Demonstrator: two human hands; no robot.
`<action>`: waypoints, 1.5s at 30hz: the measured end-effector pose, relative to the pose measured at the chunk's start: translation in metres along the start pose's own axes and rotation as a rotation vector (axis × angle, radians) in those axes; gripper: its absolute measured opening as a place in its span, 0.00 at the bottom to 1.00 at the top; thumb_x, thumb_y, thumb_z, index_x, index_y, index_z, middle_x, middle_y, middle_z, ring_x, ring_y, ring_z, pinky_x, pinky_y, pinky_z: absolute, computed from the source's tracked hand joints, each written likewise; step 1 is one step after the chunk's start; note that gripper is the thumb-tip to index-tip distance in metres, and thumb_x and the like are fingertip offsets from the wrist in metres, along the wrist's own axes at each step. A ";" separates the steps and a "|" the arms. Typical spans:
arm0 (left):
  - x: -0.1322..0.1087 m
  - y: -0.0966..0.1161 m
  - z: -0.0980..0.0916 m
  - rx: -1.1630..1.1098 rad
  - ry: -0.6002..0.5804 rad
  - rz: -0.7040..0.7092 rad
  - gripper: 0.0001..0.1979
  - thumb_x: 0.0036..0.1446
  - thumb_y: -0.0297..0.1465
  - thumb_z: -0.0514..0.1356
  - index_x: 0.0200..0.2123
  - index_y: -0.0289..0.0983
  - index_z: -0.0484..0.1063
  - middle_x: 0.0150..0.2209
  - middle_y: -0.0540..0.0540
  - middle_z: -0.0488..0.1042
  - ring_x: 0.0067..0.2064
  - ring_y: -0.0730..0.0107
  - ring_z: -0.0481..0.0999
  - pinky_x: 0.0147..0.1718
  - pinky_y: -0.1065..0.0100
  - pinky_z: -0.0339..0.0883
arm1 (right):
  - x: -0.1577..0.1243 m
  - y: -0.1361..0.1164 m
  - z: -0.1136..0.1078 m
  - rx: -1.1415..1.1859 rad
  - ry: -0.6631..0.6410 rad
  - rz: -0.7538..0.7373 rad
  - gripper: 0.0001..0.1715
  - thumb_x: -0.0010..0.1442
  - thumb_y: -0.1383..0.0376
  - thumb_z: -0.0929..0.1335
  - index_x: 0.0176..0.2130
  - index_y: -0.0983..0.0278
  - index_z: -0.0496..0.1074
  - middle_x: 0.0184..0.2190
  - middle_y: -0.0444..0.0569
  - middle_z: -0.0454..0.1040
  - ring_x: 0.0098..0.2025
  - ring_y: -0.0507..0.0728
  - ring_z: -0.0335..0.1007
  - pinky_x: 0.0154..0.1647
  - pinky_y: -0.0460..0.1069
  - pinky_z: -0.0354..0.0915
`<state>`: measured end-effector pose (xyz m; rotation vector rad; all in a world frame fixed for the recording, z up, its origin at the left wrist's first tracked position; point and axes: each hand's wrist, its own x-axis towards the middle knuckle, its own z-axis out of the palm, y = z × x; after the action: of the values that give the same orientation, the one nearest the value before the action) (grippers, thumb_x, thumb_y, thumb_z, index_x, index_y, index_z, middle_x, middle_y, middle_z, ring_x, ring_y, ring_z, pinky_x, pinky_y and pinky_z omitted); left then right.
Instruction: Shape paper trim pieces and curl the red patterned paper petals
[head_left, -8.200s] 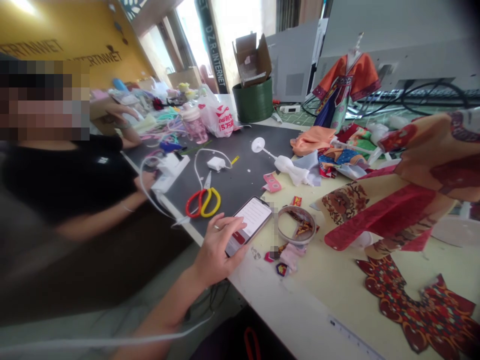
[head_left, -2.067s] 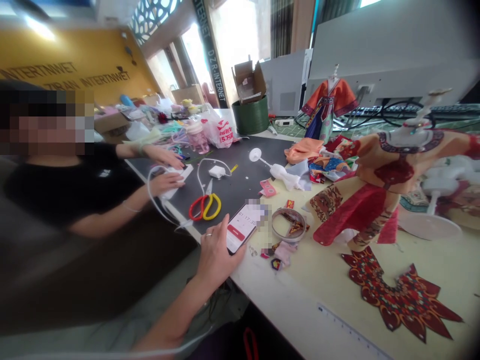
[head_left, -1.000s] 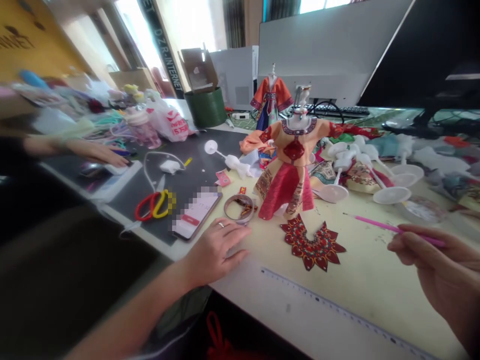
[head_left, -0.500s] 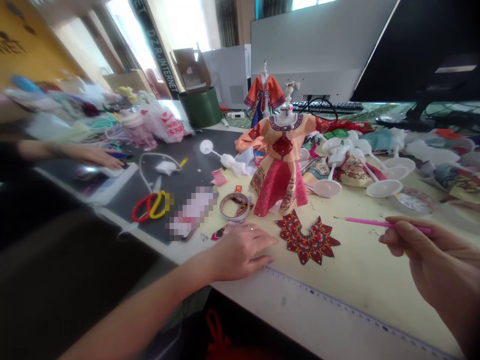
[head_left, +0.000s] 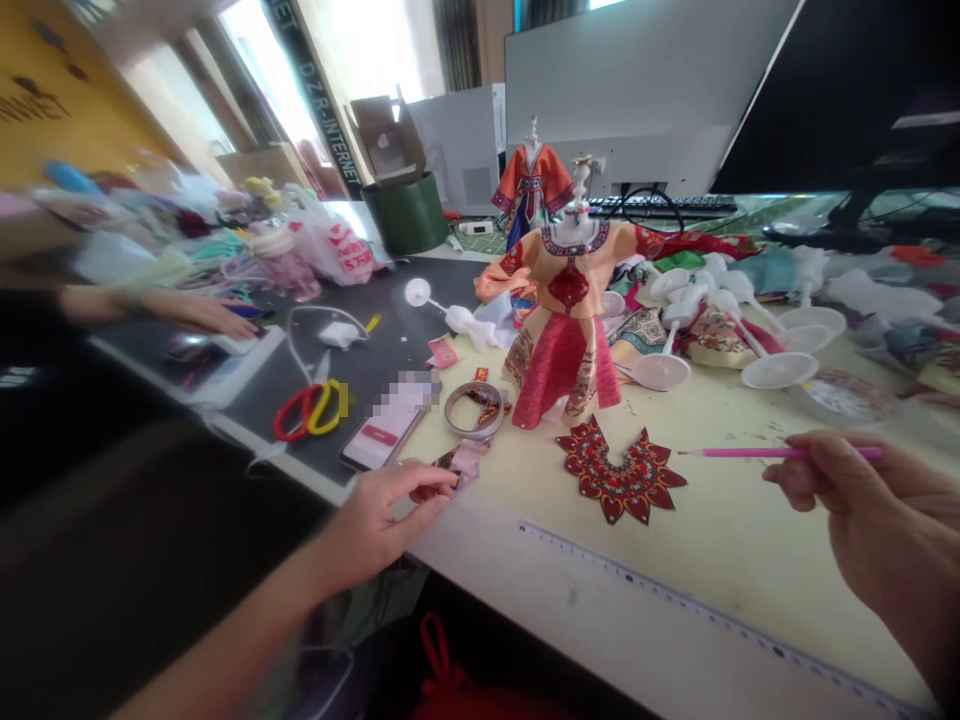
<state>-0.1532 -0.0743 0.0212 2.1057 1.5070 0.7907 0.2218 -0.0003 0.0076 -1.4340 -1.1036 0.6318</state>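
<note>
Fingers (head_left: 796,478) of the right hand (head_left: 862,500) curl together, thumb and forefinger pinching a pink stick (head_left: 727,452) that lies level above the table, its tip pointing toward the collar piece; left hand (head_left: 379,525) hovers at the table's near edge, fingers loosely curled, tips just beside or touching a pink fabric scrap (head_left: 466,458), grip on it impossible to tell; pale yellow work table (head_left: 720,560) bears everything below; dress form in an orange and red embroidered gown (head_left: 564,350) stands upright at centre; white plastic doll stands (head_left: 780,370) lie tipped behind it, right; clear ruler (head_left: 637,580) runs along the near edge; red patterned collar piece (head_left: 621,472) lies flat, apart from the gown; smartphone (head_left: 375,445) rests left of the tape roll (head_left: 474,410); red-and-yellow scissors (head_left: 307,412) sit on a dark mat (head_left: 405,320); co-worker's hand (head_left: 214,315) rests far left.
</note>
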 end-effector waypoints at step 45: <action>0.112 0.055 0.139 0.119 -0.007 0.905 0.07 0.58 0.28 0.55 0.38 0.34 0.72 0.34 0.44 0.76 0.38 0.66 0.71 0.45 0.59 0.63 | 0.044 0.006 -0.046 -0.163 0.067 -0.378 0.08 0.56 0.62 0.69 0.30 0.64 0.73 0.20 0.42 0.67 0.21 0.49 0.62 0.23 0.46 0.59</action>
<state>0.0062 0.0125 -0.0246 2.8808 0.5296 0.9769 0.2813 0.0188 0.0199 -1.3236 -1.3525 0.2284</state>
